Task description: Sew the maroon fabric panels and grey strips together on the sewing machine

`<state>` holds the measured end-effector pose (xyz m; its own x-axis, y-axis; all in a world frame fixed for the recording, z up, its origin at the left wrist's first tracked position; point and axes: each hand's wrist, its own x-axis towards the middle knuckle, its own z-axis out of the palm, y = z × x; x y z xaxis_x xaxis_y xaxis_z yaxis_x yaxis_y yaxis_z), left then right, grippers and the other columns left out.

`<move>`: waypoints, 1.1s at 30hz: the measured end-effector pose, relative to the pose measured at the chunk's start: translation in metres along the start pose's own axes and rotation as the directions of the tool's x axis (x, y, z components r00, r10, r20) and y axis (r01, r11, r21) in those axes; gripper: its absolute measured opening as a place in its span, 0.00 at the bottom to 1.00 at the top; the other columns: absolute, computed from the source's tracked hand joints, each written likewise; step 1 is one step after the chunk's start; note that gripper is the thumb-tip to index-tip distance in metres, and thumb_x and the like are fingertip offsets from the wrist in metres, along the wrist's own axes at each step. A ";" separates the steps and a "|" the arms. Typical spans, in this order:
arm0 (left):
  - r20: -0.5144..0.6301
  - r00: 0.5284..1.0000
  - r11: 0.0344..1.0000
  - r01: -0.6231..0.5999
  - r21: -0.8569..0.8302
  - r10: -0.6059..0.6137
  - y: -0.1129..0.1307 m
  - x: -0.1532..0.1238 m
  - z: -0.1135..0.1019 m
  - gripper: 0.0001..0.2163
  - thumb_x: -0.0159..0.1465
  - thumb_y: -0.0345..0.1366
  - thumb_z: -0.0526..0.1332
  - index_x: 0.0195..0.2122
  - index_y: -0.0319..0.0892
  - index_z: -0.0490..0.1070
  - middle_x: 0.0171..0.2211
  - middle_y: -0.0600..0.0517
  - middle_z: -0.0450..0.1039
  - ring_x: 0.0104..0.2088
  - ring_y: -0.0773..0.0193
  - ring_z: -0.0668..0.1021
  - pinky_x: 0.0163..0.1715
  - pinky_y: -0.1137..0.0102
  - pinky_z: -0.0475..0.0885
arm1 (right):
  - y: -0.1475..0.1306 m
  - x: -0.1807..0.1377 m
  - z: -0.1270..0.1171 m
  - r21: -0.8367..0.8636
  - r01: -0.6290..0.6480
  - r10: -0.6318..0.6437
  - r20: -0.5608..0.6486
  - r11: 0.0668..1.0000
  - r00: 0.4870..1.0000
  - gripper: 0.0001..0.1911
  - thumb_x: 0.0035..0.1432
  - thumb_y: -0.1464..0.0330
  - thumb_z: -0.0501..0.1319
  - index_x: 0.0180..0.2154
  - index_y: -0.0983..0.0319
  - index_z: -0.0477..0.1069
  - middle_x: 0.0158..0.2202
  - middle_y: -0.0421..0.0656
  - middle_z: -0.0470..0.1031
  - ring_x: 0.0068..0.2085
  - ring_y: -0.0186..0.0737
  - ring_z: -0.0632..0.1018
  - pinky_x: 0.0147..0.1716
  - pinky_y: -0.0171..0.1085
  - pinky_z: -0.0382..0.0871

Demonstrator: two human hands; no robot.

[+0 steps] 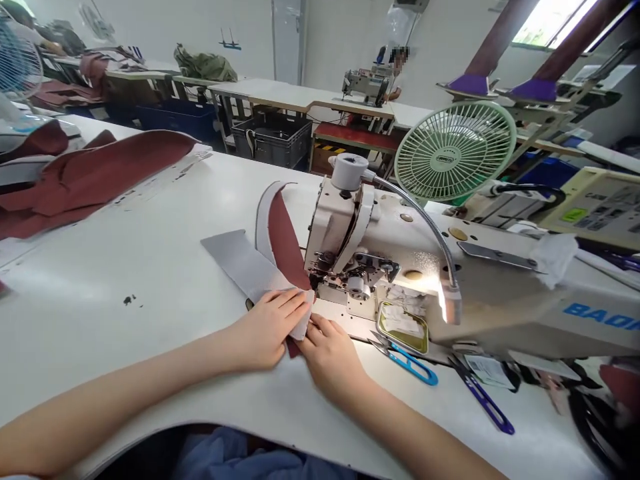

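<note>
A grey ribbed fabric strip [235, 257] runs across the table to the sewing machine [345, 220], alongside a curved maroon fabric piece [286, 233] with a grey edge. My left hand [277, 325] lies over the strip's near end, its fingers together on top and its thumb hidden. Close by on the right, my right hand [327, 350] has its fingers closed at the edge of the layered fabric, just in front of the presser foot. A bit of maroon fabric shows beneath, between both hands. The needle itself is hard to make out.
Blue thread snips [413, 365], purple snips [485, 400] and a small metal tray [404, 327] lie right of my hands. Maroon pieces [115, 167] cover the left table. Behind the machine stands a green fan [455, 153]. A person [396, 87] sits at another machine.
</note>
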<state>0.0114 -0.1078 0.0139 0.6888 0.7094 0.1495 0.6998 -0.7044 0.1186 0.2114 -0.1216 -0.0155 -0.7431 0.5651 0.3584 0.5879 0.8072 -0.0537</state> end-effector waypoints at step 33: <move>0.021 1.000 0.979 0.002 -0.202 0.002 -0.025 0.010 0.001 0.24 0.60 0.26 0.50 0.59 0.44 0.65 0.60 0.50 0.67 0.59 0.57 0.67 0.53 0.60 0.60 | 0.016 0.001 -0.016 0.116 0.074 -0.078 0.034 0.991 0.996 0.15 0.65 0.74 0.52 0.51 0.64 0.70 0.55 0.47 0.73 0.55 0.41 0.69 0.41 0.40 0.65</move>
<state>0.0011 -0.0835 0.0116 0.6940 0.7083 0.1291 0.6488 -0.6929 0.3145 0.2251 -0.1113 -0.0015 -0.7973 0.5056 0.3297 0.4903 0.8611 -0.1347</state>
